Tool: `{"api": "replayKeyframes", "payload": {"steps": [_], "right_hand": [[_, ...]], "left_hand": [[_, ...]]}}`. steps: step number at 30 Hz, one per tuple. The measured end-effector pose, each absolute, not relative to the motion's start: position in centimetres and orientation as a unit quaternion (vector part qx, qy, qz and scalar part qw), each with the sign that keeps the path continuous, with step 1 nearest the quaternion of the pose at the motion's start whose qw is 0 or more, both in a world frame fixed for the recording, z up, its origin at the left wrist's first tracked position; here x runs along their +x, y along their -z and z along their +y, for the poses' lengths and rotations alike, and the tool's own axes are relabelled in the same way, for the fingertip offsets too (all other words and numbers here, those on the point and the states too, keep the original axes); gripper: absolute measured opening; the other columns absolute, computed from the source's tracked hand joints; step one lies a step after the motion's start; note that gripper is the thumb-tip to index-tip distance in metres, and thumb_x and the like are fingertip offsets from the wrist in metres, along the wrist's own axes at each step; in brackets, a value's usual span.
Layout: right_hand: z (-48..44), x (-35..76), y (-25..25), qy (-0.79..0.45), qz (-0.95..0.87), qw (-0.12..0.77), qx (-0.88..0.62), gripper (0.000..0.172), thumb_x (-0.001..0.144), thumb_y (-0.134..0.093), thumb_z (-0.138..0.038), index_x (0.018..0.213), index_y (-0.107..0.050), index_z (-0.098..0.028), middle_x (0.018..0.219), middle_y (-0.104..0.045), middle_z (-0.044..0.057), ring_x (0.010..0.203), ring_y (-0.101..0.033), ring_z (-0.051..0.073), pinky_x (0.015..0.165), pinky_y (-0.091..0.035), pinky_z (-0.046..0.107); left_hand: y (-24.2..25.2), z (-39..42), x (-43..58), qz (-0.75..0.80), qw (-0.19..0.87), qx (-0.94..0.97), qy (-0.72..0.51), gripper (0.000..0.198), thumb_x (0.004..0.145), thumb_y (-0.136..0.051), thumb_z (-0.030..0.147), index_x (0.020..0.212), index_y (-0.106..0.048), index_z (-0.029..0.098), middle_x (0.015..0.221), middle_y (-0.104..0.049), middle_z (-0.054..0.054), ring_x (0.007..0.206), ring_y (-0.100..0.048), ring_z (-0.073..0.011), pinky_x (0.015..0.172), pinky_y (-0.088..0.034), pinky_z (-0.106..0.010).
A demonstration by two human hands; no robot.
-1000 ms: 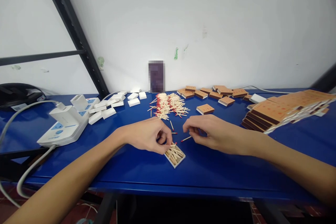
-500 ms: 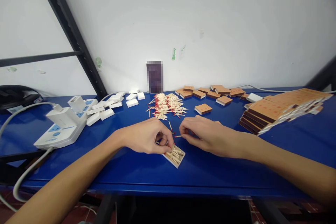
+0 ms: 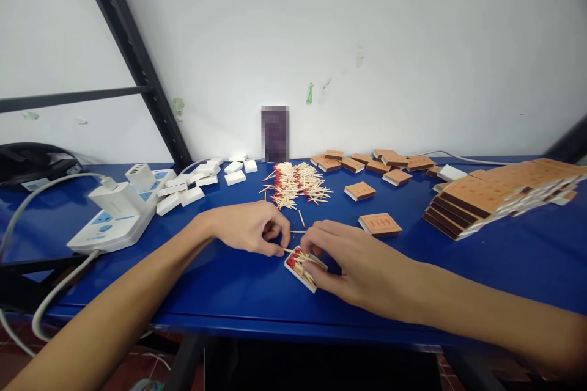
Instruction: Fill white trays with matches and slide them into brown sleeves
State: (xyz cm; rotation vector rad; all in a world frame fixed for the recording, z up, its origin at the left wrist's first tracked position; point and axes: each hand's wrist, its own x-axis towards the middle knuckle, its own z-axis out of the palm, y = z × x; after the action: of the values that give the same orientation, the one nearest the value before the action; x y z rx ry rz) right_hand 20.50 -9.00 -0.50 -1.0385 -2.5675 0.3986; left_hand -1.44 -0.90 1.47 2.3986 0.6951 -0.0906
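Observation:
A small white matchbox tray (image 3: 308, 285) full of red-tipped matchsticks (image 3: 298, 259) lies tilted near the table's front. My left hand (image 3: 250, 229) is closed at the tray's left corner, its thumb and forefinger pinching one matchstick (image 3: 288, 250). Over the tray's right side reaches my right hand (image 3: 343, 259), thumb and forefinger curled onto matchsticks inside it; how many they grip is hidden. Just beyond the hands, a loose matchstick (image 3: 301, 218) lies on the blue tabletop. Farther back spreads a large heap of matchsticks (image 3: 296, 183).
White empty trays (image 3: 186, 195) are scattered at the left beside a power strip (image 3: 114, 235) with plugged-in chargers. Brown matchbox sleeves (image 3: 380, 224) lie to the right, near a stacked block of them (image 3: 495, 192). A pixelated dark rectangle (image 3: 275, 134) stands against the wall.
My right hand has come left and down onto the tray. My left hand has drawn back from inside it to its left corner, uncovering red match heads.

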Motion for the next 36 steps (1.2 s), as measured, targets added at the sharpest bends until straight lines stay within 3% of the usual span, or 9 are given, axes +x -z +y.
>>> {"api": "replayKeyframes", "payload": {"steps": [2, 7, 12, 19, 27, 33, 36], "right_hand": [[-9.2, 20.4, 0.5, -0.120, -0.904, 0.164, -0.376, 0.015, 0.093, -0.052, -0.033, 0.093, -0.057, -0.019, 0.092, -0.061, 0.006, 0.084, -0.057, 0.020, 0.070, -0.043, 0.030], [-9.4, 20.0, 1.1, -0.073, -0.905, 0.147, -0.391, 0.036, 0.082, -0.064, -0.046, 0.103, -0.058, -0.018, 0.100, -0.062, 0.009, 0.090, -0.058, 0.027, 0.074, -0.045, 0.038], [-9.2, 20.2, 1.2, -0.125, -0.895, 0.146, -0.403, 0.020, 0.084, -0.061, -0.031, 0.100, -0.055, -0.020, 0.098, -0.063, 0.006, 0.088, -0.059, 0.023, 0.071, -0.045, 0.033], [-9.0, 20.9, 1.2, -0.190, -0.886, 0.185, -0.381, 0.018, 0.086, -0.058, -0.027, 0.103, -0.052, -0.022, 0.103, -0.064, 0.003, 0.091, -0.060, 0.020, 0.072, -0.044, 0.030], [-9.2, 21.4, 1.5, -0.162, -0.886, 0.160, -0.405, 0.016, 0.082, -0.053, -0.016, 0.097, -0.051, -0.021, 0.089, -0.061, 0.003, 0.081, -0.056, 0.021, 0.071, -0.042, 0.034], [-9.0, 21.9, 1.7, -0.203, -0.863, 0.195, -0.420, 0.014, 0.087, -0.053, -0.023, 0.099, -0.047, -0.021, 0.097, -0.062, 0.005, 0.086, -0.057, 0.021, 0.072, -0.044, 0.033], [-8.7, 22.4, 1.3, -0.231, -0.860, 0.213, -0.403, 0.021, 0.088, -0.057, -0.033, 0.103, -0.047, -0.022, 0.104, -0.062, 0.005, 0.089, -0.057, 0.020, 0.073, -0.045, 0.032]], "left_hand": [[-1.5, -1.0, -1.4, 0.257, 0.318, 0.912, 0.025, 0.014, 0.082, -0.063, 0.028, 0.086, -0.068, 0.016, 0.060, -0.043, 0.006, 0.052, -0.039, -0.0075, 0.050, -0.034, -0.021], [-1.6, -1.0, -1.5, 0.261, 0.306, 0.915, 0.003, 0.020, 0.080, -0.068, 0.035, 0.085, -0.071, 0.016, 0.063, -0.047, 0.004, 0.056, -0.043, -0.0086, 0.053, -0.036, -0.022], [-1.6, -1.4, -1.2, 0.238, 0.308, 0.921, -0.014, 0.019, 0.079, -0.071, 0.035, 0.084, -0.074, 0.016, 0.065, -0.052, 0.003, 0.059, -0.047, -0.0092, 0.056, -0.038, -0.022], [-1.2, -2.5, 0.2, 0.198, 0.307, 0.928, -0.070, 0.010, 0.078, -0.072, 0.026, 0.079, -0.074, 0.016, 0.066, -0.054, 0.002, 0.060, -0.047, -0.0084, 0.057, -0.039, -0.021], [-0.5, -2.9, 0.9, 0.218, 0.292, 0.926, -0.098, 0.015, 0.078, -0.073, 0.031, 0.076, -0.072, 0.016, 0.062, -0.053, 0.004, 0.057, -0.049, -0.0072, 0.055, -0.039, -0.020], [-0.5, -3.5, 1.4, 0.264, 0.256, 0.924, -0.109, 0.023, 0.078, -0.074, 0.035, 0.076, -0.061, 0.016, 0.060, -0.054, 0.007, 0.053, -0.049, -0.0062, 0.052, -0.034, -0.020], [-0.7, -3.5, 1.5, 0.284, 0.221, 0.927, -0.106, 0.027, 0.078, -0.073, 0.040, 0.078, -0.059, 0.017, 0.059, -0.052, 0.008, 0.050, -0.046, -0.0062, 0.050, -0.030, -0.021]]}}
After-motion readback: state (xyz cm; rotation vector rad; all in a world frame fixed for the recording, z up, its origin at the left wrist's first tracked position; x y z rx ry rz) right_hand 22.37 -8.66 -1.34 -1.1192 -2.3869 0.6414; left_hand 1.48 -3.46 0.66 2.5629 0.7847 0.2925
